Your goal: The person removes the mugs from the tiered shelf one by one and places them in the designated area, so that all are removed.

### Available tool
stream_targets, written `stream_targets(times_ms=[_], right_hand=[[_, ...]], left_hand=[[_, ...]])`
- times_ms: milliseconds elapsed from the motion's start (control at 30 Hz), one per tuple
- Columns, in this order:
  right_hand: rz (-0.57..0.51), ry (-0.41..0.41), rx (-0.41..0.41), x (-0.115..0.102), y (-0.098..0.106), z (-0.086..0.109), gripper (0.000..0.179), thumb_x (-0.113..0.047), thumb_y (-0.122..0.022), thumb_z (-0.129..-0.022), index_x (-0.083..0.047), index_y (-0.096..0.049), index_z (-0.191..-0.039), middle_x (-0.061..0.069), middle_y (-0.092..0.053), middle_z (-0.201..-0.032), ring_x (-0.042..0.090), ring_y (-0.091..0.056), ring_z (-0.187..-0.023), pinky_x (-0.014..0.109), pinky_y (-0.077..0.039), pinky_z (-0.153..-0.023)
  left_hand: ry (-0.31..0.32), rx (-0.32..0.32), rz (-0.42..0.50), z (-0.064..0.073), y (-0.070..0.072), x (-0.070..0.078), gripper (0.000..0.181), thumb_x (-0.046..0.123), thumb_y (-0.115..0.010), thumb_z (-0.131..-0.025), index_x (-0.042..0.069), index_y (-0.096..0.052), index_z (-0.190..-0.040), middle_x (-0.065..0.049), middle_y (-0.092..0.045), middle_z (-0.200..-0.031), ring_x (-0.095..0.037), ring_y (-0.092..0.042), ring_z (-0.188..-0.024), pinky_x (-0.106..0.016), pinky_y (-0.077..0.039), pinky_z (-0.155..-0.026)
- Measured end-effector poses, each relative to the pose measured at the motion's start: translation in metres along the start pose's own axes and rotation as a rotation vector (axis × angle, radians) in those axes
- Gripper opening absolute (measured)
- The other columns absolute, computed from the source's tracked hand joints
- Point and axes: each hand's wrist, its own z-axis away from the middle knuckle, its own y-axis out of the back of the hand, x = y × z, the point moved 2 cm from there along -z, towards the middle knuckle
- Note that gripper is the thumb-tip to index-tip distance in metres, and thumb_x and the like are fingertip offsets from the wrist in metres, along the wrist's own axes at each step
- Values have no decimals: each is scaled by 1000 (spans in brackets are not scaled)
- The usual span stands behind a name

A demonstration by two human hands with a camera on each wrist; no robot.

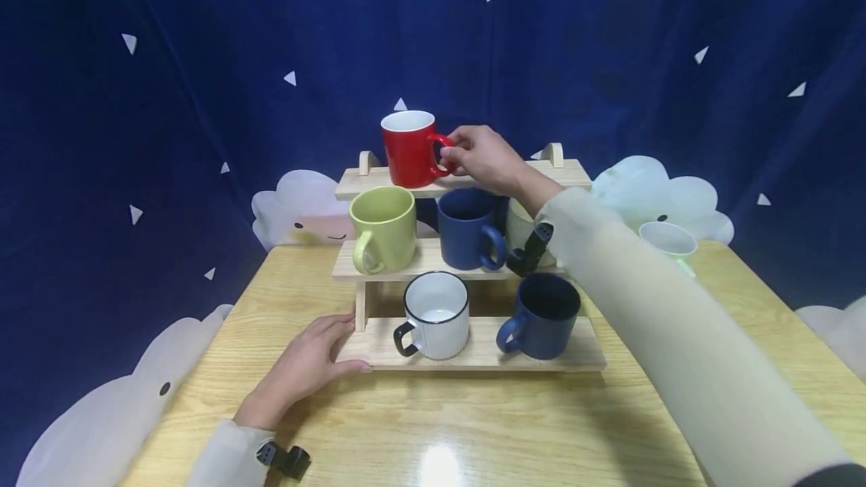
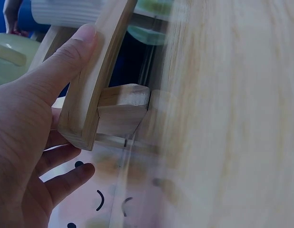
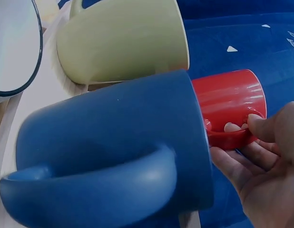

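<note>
In the head view, my right hand [image 1: 483, 158] pinches the handle of a red mug [image 1: 409, 152] at the top tier of a wooden step rack [image 1: 379, 352]. The right wrist view shows fingers and thumb on that handle. My left hand [image 1: 307, 363] holds the left end of the rack's bottom board, thumb along its front edge and fingers at the side. Below the red mug, a yellow-green mug [image 1: 384, 224] and a blue mug [image 1: 467, 228] stand on the middle tier. A white mug with black rim [image 1: 440, 318] and a dark blue mug [image 1: 548, 314] stand on the bottom tier.
A pale mug [image 1: 519, 228] on the middle tier is partly hidden by my right wrist. A white cup with green handle [image 1: 668, 240] stands on the wooden table [image 1: 379, 427] at the right. A dark blue curtain [image 1: 325, 36] and cloud-shaped panels [image 1: 656, 186] are behind.
</note>
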Motion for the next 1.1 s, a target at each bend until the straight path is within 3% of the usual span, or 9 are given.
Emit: stream_targets(times_ms=[400,667,1100], right_hand=[[-67,-37,48,11,17,5,27,-10,-59,-99,5,-59,-121,19,-66,-108,28,-65,-98,34,-57,-87],[-155,-33,142,19,47,14,26,-6,-58,-98,8,-58,-120,22,-65,-109,23,-65,-96,34,-56,-88],[-115,-26,221,24,91,41,29,-8,-60,-97,8,-57,-120,18,-67,-106,20,-66,-89,31,-56,-88]], left_hand=[[16,-12,13,0,-5,-2,85,70,-68,-74,4,-63,-128,-13,-56,-137,-35,-50,-126,-52,-39,-108],[23,-14,12,-1,-6,0,88,73,-65,-74,4,-62,-129,-12,-55,-137,-34,-50,-126,-52,-40,-107],[4,-2,17,-3,-3,-1,85,69,-69,-74,3,-63,-127,-13,-57,-136,-35,-51,-125,-51,-40,-107]])
